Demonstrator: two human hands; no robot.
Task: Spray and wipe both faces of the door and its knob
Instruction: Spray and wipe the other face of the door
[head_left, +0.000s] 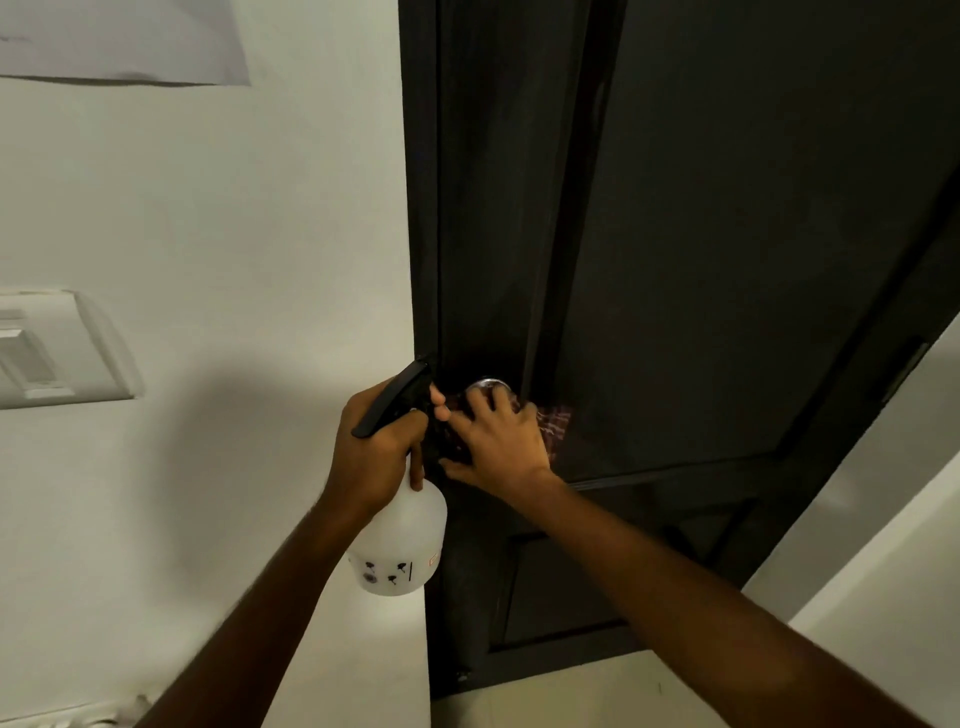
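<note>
Reddish cloth (556, 421) sits under our right grip (498, 441), fingers spread, pressing it on the knob (487, 384) at centre frame; our left grip (374, 447) clasps the spray bottle (405, 540). We should rub all round the knob.

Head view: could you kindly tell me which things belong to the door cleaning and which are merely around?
Job in hand: door, knob, spray bottle gripped by the left hand, cloth pressed under the right hand.

Merely around: switch plate, sheet of paper.
</note>
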